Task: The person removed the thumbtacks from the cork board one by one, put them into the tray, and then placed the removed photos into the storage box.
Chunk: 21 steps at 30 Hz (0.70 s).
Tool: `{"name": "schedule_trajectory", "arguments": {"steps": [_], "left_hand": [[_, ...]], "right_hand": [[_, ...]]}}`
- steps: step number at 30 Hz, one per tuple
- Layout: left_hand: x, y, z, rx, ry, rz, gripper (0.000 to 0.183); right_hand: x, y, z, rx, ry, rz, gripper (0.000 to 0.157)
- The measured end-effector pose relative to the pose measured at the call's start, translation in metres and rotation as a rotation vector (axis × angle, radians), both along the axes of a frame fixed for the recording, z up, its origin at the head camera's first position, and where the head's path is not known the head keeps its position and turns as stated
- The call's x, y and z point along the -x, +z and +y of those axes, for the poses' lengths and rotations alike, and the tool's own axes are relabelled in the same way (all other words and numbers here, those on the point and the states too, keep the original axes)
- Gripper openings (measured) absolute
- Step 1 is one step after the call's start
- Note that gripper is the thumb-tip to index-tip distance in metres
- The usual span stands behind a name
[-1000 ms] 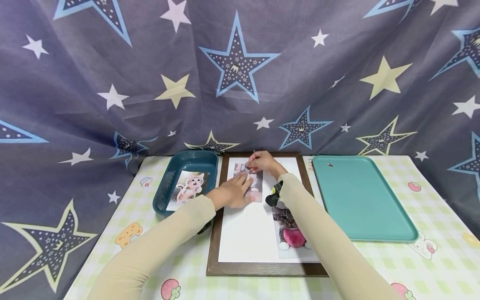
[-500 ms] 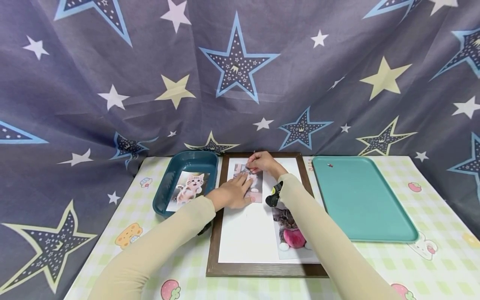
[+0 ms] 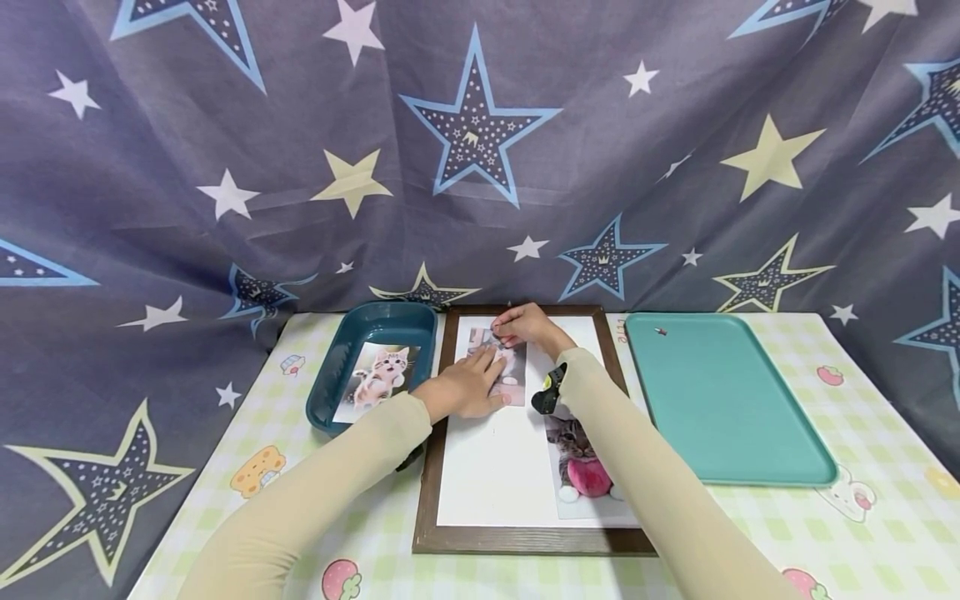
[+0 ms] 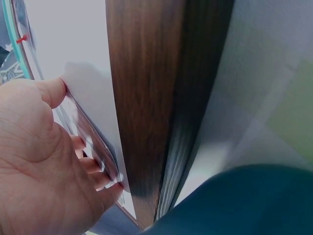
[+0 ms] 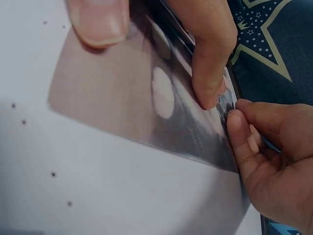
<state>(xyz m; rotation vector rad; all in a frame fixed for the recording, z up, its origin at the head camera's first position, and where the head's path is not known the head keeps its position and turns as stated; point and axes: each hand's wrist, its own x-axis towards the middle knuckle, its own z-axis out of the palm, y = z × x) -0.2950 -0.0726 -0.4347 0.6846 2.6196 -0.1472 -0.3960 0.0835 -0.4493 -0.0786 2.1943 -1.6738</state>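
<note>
Head view: one pinkish photo point(image 3: 516, 373), face up on the white board point(image 3: 491, 479) within the brown frame point(image 3: 517, 540), far-left quarter, long axis running away from me. My left hand point(image 3: 467, 387): fingers spread across it, gripping nothing. My right hand point(image 3: 531, 325): at its far end, fingers curled, thumb and forefinger tips drawn together; what, if anything, sits between them, I cannot tell. Nearer of the two: my left, resting on the photo itself; from my right fingertips the photo lies back toward me. Also listed: grey-cat photo point(image 3: 588, 475), near right, partly hidden by my right sleeve point(image 3: 660, 450); blue basin point(image 3: 397, 323) with one photo, left; green tray point(image 3: 731, 400) with one red pin point(image 3: 661, 332), right
</note>
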Motion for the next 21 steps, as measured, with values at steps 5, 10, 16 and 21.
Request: {"name": "schedule_trajectory", "arguments": {"steps": [5, 10, 16, 21], "left_hand": [[0.0, -0.0002, 0.0003, -0.005, 0.002, -0.002, 0.078], [-0.0003, -0.0003, 0.0, -0.015, 0.003, -0.002, 0.077], [-0.0007, 0.0007, -0.0007, -0.007, -0.006, 0.005, 0.077], [-0.0012, 0.0012, -0.0011, -0.01, -0.007, 0.006, 0.076]], "right_hand": [[0.0, 0.0007, -0.0003, -0.006, 0.001, -0.001, 0.026], [0.0001, 0.0005, -0.0008, 0.001, 0.003, -0.007, 0.026], [0.0007, -0.0004, -0.0022, -0.011, 0.007, 0.006, 0.026], [0.0021, -0.001, -0.0029, -0.008, 0.002, 0.009, 0.022]]}}
